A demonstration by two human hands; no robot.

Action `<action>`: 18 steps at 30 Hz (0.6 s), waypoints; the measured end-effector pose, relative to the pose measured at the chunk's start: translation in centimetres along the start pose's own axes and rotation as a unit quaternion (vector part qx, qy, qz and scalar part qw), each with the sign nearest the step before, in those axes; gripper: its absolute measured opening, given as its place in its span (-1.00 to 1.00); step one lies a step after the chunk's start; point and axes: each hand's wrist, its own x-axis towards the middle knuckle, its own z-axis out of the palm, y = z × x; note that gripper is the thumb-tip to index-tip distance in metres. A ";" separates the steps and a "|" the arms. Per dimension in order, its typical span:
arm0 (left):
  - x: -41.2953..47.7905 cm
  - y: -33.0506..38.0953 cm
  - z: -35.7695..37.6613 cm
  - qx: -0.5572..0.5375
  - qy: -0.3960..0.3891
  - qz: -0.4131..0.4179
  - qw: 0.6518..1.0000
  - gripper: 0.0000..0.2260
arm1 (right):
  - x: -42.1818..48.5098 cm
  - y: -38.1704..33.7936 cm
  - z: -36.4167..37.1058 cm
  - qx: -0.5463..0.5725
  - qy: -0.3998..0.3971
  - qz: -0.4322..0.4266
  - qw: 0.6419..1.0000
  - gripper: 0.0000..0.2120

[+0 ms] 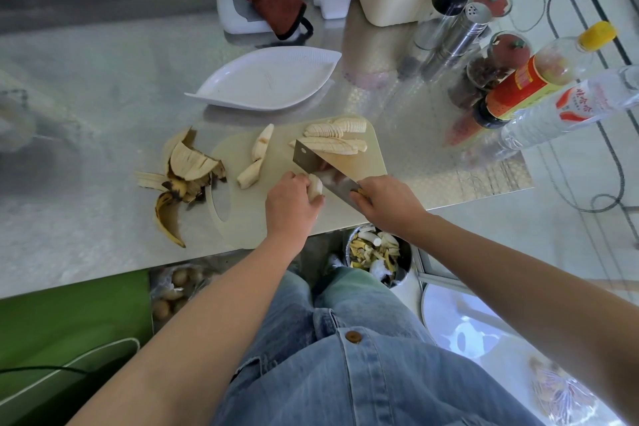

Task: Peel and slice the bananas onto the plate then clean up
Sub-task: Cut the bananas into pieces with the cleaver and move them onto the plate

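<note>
A cream cutting board (371, 162) lies on the steel counter. My left hand (290, 204) grips a peeled banana piece (315, 186) on the board. My right hand (387, 204) holds the handle of a cleaver (321, 169), its blade resting against that piece. Two rows of sliced banana (337, 137) sit at the board's far end. Two peeled banana pieces (257, 156) lie on the board's left part. Banana peels (183, 180) are piled on the counter left of the board. A white leaf-shaped plate (266, 79) stands beyond the board with nothing on it.
Bottles, spice jars and shakers (501, 66) crowd the counter's right side. A brown cloth (273, 3) lies on a white box at the back. Below the counter edge stands a bin (377, 256) with scraps. A sink (31, 156) is at the left.
</note>
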 end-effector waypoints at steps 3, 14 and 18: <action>0.0 0.0 0.0 -0.003 0.001 0.000 1.000 -0.77 | 0.2 -0.1 0.2 -0.005 -0.005 0.010 1.000 -0.73; 0.0 -0.2 -0.1 0.014 -0.006 0.008 1.000 -0.74 | -0.1 0.2 -0.6 0.055 0.030 -0.001 0.998 -0.71; 0.1 -0.2 -0.1 0.013 -0.007 0.003 1.000 -0.74 | 0.1 0.3 -0.3 0.046 0.030 -0.003 0.998 -0.74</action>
